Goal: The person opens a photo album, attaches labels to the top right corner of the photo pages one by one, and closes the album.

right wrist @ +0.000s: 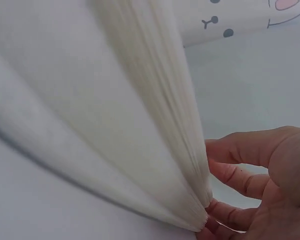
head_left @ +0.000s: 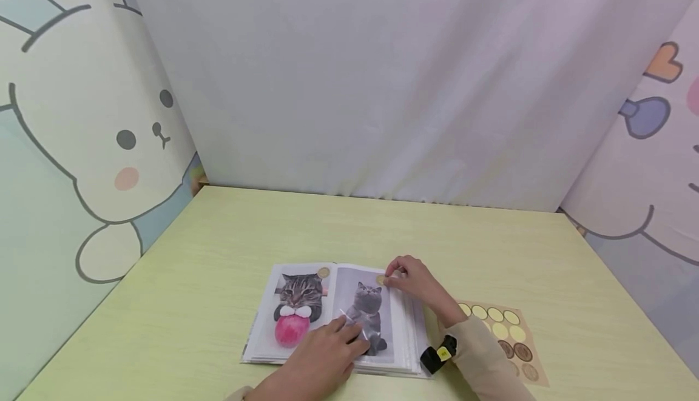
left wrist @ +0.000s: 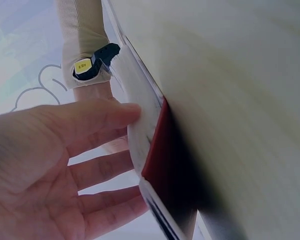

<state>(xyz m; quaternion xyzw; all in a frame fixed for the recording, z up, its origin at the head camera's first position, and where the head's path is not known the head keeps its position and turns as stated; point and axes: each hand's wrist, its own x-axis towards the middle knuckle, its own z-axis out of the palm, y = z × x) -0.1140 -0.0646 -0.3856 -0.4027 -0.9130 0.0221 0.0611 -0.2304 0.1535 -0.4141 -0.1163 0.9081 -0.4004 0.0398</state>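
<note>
A photo album (head_left: 262,328) lies spread on the table, with a tabby cat and pink ball pictured on its left page and a grey cat on its right page. My left hand (head_left: 327,352) rests over the lower middle, fingers extended across the grey cat's page; the left wrist view shows its thumb (left wrist: 122,114) at the page block's lower edge. At the right page's upper corner, my right hand (head_left: 415,279) pinches a round gold sticker (head_left: 380,279), partly hidden by the fingertips. Another round sticker (head_left: 324,272) sits on the left page's upper right corner.
A sheet of round stickers (head_left: 532,352), some yellow and some brown, lies to the album's right, partly beneath the right forearm. A black wrist strap (head_left: 437,355) is on the right wrist. Behind the table (head_left: 218,237) hangs a pale curtain (head_left: 355,85).
</note>
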